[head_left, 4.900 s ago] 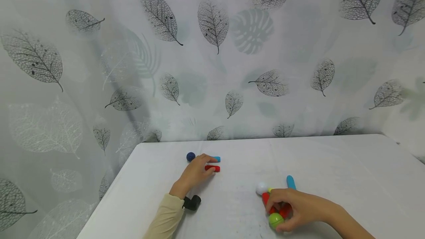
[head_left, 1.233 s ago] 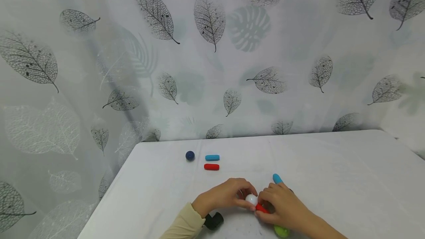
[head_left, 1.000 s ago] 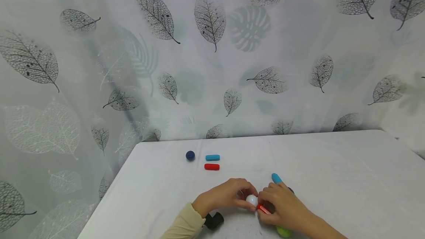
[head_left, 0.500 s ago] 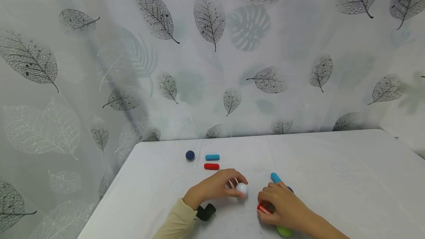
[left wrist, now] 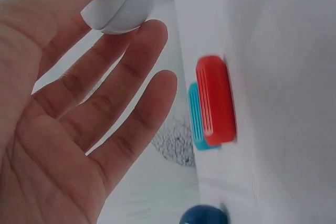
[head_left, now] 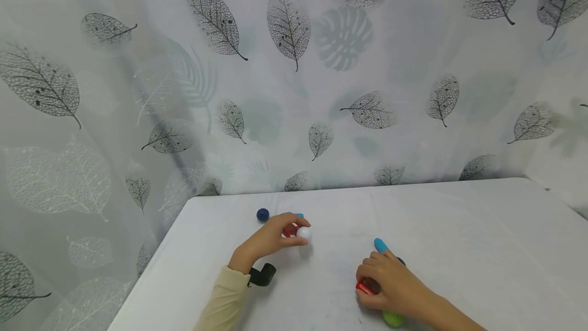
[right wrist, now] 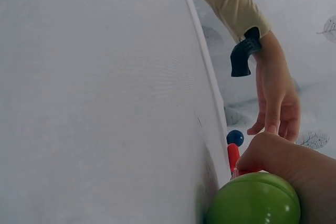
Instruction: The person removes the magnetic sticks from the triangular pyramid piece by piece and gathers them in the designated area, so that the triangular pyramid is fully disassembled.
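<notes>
My left hand pinches a white ball between thumb and fingers above the table's far left part. A thin seam line crosses the ball in the left wrist view. Behind that hand lie a ridged red stick and a light blue stick, side by side. At lower right, my right hand grips another red stick, mostly covered by its fingers. A green ball sits under that hand, and a light blue stick pokes out beyond it.
A dark blue ball rests left of the two far sticks. Another dark blue ball shows partly behind the right hand. The white table ends at a leaf-patterned curtain. A black wrist camera juts from the left wrist.
My left hand has drawn the white ball away from the right hand's red stick, carrying it left and farther back to the loose sticks. The right hand has stayed nearly in place over the last second.
</notes>
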A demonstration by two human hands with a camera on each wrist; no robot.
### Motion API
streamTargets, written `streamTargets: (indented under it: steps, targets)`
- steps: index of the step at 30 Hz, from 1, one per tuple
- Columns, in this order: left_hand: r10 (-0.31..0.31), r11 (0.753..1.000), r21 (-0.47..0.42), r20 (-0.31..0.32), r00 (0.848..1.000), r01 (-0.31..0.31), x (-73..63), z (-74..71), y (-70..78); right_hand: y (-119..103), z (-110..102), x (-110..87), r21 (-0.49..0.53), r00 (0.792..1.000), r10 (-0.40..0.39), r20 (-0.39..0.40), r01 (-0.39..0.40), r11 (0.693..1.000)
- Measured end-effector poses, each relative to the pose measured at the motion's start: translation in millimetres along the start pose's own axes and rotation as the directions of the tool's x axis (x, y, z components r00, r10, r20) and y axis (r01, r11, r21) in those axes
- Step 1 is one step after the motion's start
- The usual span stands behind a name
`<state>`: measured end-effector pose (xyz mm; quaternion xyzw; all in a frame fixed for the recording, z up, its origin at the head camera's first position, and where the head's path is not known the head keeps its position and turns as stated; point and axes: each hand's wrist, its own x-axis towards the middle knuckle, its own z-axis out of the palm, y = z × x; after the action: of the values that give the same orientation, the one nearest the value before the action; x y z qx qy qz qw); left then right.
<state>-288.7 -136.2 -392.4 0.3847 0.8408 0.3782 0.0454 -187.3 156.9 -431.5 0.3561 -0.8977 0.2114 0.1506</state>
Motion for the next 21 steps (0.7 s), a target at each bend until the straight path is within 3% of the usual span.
streamTargets:
  steps: [8, 17, 21]
  targets:
    - [-0.127, 0.992, -0.019, -0.038, 0.991, 0.127, -8.8, -15.2, -14.2, 3.1, 1.8, -0.5, 0.006, 1.0, -0.022, -0.013, 0.022, 1.0]
    - [-0.205, 0.976, 0.053, -0.086, 0.975, 0.21, -19.2, -30.9, -34.7, 2.5, 0.7, 0.2, 0.007, 1.0, -0.011, 0.014, 0.011, 1.0]
    - [-0.245, 0.966, 0.058, -0.11, 0.963, 0.253, -24.7, -34.7, -45.8, 2.2, 1.4, 0.5, -0.011, 0.999, -0.042, -0.013, 0.042, 0.999]
